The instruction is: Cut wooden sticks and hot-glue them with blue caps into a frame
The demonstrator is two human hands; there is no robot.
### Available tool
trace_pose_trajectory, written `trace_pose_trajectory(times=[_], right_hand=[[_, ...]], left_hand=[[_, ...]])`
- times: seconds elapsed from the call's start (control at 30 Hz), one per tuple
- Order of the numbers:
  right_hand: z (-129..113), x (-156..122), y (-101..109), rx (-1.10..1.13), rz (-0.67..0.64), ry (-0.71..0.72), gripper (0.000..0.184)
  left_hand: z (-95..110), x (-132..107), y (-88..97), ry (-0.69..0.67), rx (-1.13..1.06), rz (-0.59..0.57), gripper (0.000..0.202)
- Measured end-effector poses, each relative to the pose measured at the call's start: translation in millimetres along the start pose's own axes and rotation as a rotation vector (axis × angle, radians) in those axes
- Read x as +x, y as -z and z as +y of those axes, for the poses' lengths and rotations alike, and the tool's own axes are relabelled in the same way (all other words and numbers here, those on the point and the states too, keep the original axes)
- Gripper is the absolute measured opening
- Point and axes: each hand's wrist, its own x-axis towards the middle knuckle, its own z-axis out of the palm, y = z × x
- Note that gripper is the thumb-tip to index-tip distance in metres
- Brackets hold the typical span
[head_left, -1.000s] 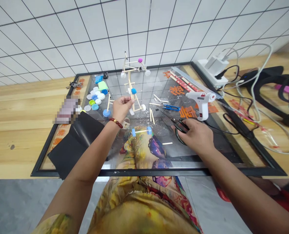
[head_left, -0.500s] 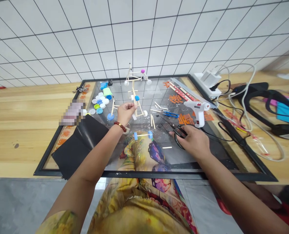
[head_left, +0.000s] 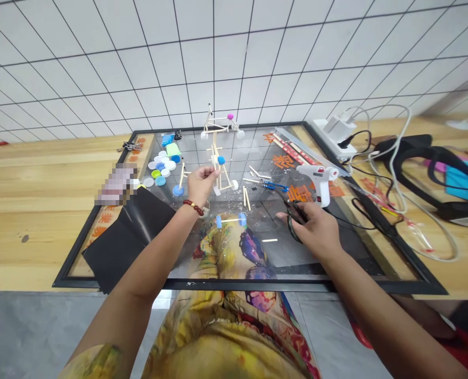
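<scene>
My left hand has thumb and fingertips pinched together beside a small stick model with a blue cap. Whatever lies between those fingertips is too small to make out. My right hand grips a pair of black scissors by the handles, the blades pointing up and left towards a blue-handled tool. In front of me lies a stick axle with two blue caps. Two loose sticks and a short stick rest on the glass between my hands.
A white glue gun stands right of the scissors. Bottle caps and black sheets lie left. At the back is another stick model. A power strip with cables sits beyond the frame's right edge.
The scissors have turned in my right hand, their blades now pointing more upward and less to the left. My left hand keeps its pinch in nearly the same place.
</scene>
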Motion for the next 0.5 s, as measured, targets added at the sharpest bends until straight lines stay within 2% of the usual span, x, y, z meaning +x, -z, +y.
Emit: trace_pose_trajectory(times=[0.07,0.13,0.2,0.27,0.37,0.5], right_hand=[[-9.3,2.6,7.6,0.136,0.016,-0.02,0.045],[-23.7,10.9,15.2,0.172,-0.022,0.013,0.046],[-40.7,24.1,20.3,0.127,-0.103,0.057,0.047],[-56.6,38.4,21.7,0.097,-0.194,0.059,0.047],[-72.0,53.0,18.5,0.075,-0.312,0.081,0.043],[-76.4,55.9,11.2,0.088,-0.363,0.146,0.042]], left_hand=[[11.0,-8.2,-0.6,-0.063,-0.018,-0.019,0.016],[23.3,-20.2,-1.6,-0.057,-0.066,-0.123,0.019],[33.9,-33.4,-2.8,0.023,-0.135,-0.265,0.025],[40.9,-45.1,-3.7,0.109,-0.176,-0.35,0.032],[44.0,-56.3,-4.5,0.169,-0.185,-0.389,0.036],[40.3,-61.8,-6.1,0.17,-0.18,-0.421,0.038]])
